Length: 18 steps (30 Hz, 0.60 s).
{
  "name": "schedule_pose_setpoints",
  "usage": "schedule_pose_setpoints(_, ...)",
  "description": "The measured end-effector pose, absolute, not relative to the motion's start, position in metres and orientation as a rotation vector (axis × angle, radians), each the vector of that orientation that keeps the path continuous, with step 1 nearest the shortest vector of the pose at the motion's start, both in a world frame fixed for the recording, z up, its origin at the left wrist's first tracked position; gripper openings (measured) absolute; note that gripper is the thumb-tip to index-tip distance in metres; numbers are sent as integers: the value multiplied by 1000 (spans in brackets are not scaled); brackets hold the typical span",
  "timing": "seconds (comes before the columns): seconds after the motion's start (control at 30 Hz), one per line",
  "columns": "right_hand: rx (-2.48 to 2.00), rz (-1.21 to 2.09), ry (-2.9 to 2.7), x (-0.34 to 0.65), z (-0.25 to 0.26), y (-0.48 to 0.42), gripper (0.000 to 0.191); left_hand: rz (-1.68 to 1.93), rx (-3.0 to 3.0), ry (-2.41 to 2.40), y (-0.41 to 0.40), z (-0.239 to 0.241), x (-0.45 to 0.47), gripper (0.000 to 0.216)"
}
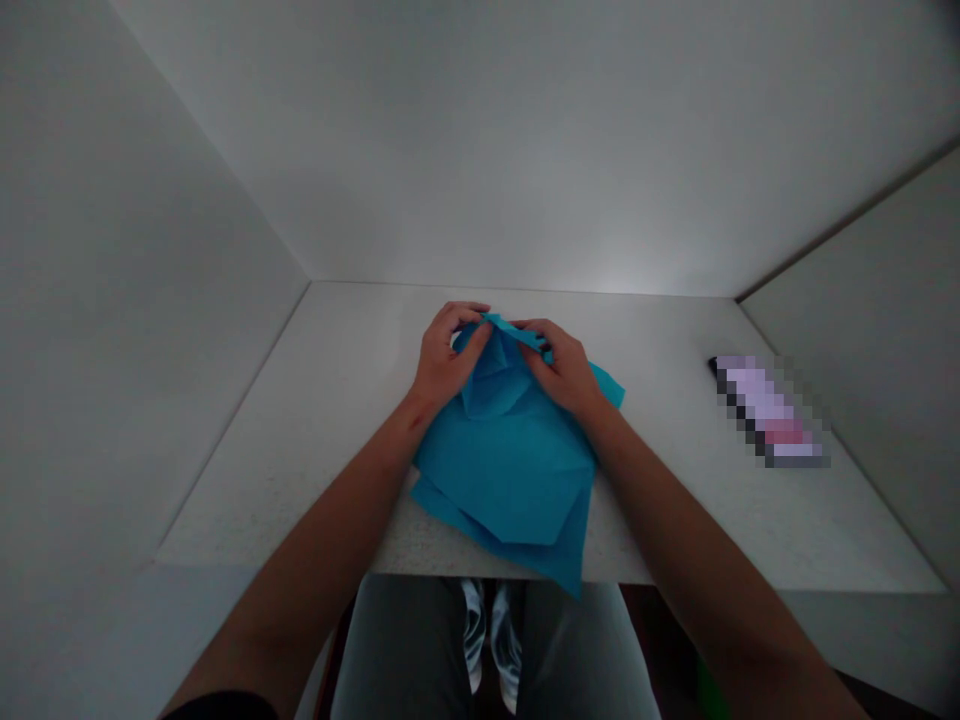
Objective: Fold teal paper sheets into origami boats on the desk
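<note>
A large sheet of blue paper [517,470], folded and creased in several places, lies on the white table between my forearms. Its near corner hangs over the table's front edge. My left hand [448,352] pinches the gathered far part of the paper between thumb and fingers. On the other side of that part, my right hand [559,362] grips a raised fold, the thumb below and the fingers behind it. Both hands are close together near the back of the table. The fingertips are partly hidden by the paper.
A phone [769,410], blurred into blocks, lies on the right of the white table [300,430]. Walls [517,150] enclose the table at the back and both sides. My legs [412,650] are under the front edge.
</note>
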State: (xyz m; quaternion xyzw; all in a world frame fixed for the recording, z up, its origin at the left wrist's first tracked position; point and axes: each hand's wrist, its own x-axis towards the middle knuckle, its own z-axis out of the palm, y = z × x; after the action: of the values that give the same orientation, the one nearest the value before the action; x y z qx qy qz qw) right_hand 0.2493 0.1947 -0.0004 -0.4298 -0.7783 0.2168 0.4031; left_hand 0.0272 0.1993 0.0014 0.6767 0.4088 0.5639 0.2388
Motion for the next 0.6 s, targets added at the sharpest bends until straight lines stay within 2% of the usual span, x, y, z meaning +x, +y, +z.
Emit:
schedule_pose_setpoints(0.17,-1160,568,-1695,259,-7,206,31,1673,1487,1079,210,-6,24,35)
schedule_pose_setpoints(0.37,-1084,925,-1447,262,-7,210,58,1766,1074,1305,213,-7,21,40)
schedule_pose_setpoints(0.6,-1074,1106,-1180,261,-3,211,85,1728,959,1532,214,-14,14,35)
